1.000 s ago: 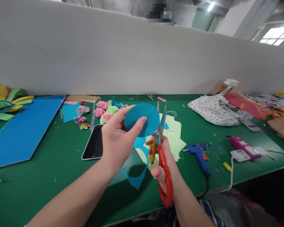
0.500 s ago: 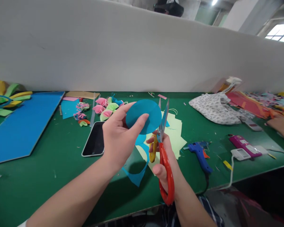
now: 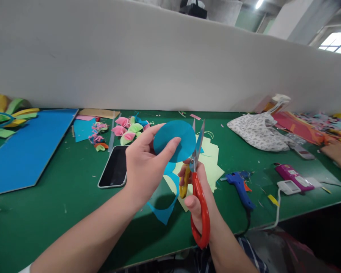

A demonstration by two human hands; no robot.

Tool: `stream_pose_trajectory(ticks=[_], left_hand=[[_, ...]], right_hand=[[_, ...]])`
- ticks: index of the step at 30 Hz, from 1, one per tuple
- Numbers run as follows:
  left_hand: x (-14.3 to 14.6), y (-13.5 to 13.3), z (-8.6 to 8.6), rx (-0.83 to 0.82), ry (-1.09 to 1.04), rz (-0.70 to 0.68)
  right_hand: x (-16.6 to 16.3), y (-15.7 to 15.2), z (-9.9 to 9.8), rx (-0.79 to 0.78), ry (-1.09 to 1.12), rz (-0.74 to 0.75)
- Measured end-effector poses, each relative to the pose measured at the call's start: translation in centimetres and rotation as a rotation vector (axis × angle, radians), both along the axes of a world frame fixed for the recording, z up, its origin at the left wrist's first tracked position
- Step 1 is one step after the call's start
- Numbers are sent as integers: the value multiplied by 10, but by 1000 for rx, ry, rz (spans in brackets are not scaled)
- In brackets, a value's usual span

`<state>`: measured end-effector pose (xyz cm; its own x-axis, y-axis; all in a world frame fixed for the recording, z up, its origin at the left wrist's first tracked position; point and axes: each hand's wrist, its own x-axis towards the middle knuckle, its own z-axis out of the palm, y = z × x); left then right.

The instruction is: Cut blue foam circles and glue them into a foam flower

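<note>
My left hand (image 3: 143, 163) pinches a blue paper circle (image 3: 178, 139) between thumb and fingers, holding it up above the green table (image 3: 74, 204). My right hand (image 3: 197, 189) grips red-and-yellow scissors (image 3: 198, 189) with their blades pointing up and slightly apart at the circle's right edge. Under my hands lie pale yellow sheets (image 3: 210, 163) and a blue paper offcut (image 3: 163, 212) with a round hole.
A phone (image 3: 113, 167) lies left of my hands. A big blue board (image 3: 25, 148) and folded paper petals (image 3: 129, 131) sit further left. On the right are a blue glue gun (image 3: 240, 184), a patterned cloth bag (image 3: 258, 131), a purple device (image 3: 291, 176) and another person's hand (image 3: 337, 153).
The scissor blades have closed in a little on the circle's right edge. Both hands have stayed almost where they were.
</note>
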<state>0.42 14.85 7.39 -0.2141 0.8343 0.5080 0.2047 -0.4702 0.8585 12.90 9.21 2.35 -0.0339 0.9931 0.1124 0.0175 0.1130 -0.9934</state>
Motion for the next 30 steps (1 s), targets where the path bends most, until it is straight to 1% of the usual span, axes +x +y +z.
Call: stream_pose_trajectory(ticks=[5, 11, 17, 24, 30], left_hand=[[0, 1, -1, 43, 45, 22], [-2, 3, -1, 68, 53, 12], [-7, 6, 4, 36, 78, -23], [-11, 8, 7, 16, 92, -30], [-15, 10, 10, 36, 109, -45]], right_hand=[[-2, -1, 1, -27, 40, -6], [1, 1, 1, -25, 2, -7], [1, 0, 0, -13, -13, -20], [3, 0, 3, -5, -42, 8], [4, 1, 3, -9, -52, 22]])
